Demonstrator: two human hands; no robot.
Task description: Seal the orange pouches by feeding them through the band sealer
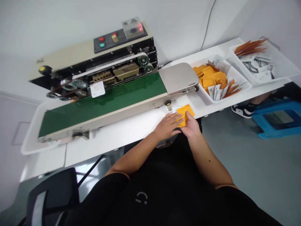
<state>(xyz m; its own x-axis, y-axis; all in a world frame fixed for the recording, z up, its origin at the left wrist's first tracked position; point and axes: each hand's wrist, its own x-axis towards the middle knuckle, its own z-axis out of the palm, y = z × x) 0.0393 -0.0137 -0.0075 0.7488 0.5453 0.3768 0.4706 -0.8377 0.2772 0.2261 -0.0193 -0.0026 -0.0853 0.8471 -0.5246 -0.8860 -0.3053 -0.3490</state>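
Observation:
Over the front edge of the white table, both hands hold a small yellow-orange packet (187,109). My right hand (192,127) grips its right side, with the thumb on top. My left hand (166,127) comes from the other side, its fingers laid across the packet's face and its thumb lower down. A bit of white printed material (175,109) shows just behind the left fingers; whether it belongs to the packet I cannot tell. Beyond the hands stands a band sealing machine with a green conveyor belt (131,95). One white sachet (97,89) sits at its rollers.
Right of the machine, a white bin (245,86) holds yellow-orange packets and white sachets. Another bin (288,72) beyond it holds more. A white tray (28,138) lies under the belt's left end. A blue stool (265,127) and another person's shoe (242,111) are at right.

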